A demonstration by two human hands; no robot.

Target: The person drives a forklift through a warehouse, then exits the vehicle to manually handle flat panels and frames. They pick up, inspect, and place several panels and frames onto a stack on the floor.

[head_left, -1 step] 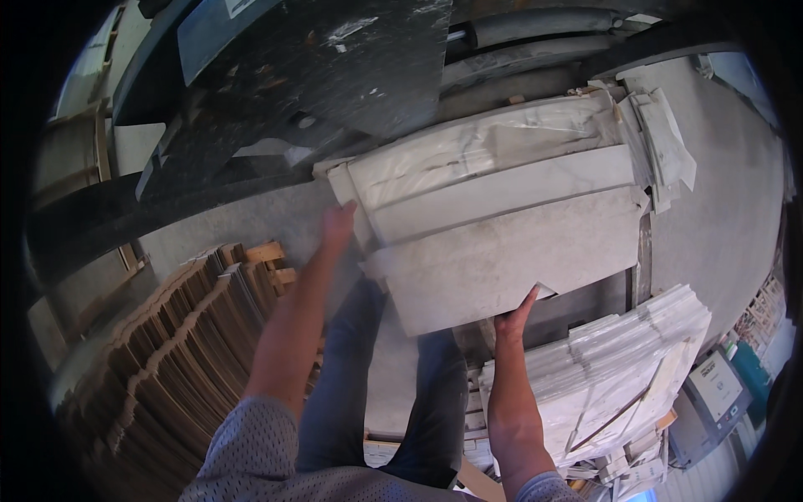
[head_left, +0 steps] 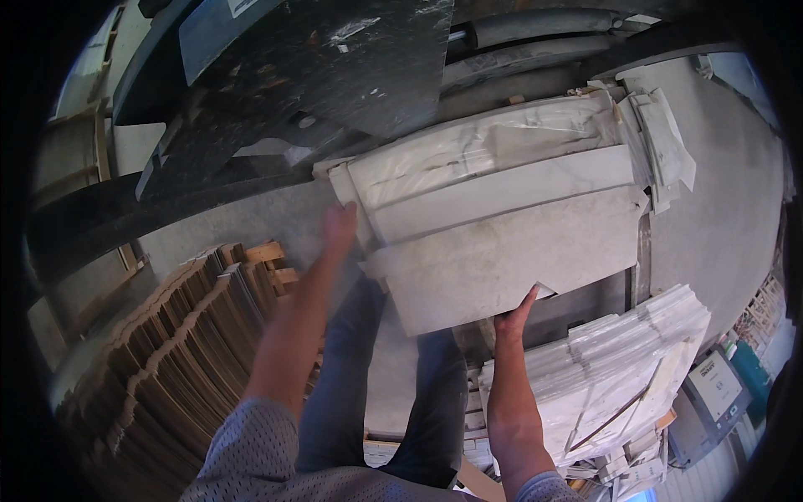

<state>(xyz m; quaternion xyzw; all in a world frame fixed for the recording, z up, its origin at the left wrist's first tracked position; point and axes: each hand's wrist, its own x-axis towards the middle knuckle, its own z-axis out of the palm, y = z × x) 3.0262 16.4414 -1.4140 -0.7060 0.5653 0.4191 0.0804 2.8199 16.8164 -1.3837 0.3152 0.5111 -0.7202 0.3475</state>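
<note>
I see the pale slab held at both ends: left hand clasps its left edge, right hand grips the lower corner. Long axis runs left-right, tilted up rightward. Dark machine panel crowds above the slab; stacked white sheets below-right, cardboard stack below-left.

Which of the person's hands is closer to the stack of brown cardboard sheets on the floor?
Left. The left hand holds the pale sheets' left edge, just above the cardboard stack. The right hand holds their lower edge, farther right, beside the white stack.
</note>
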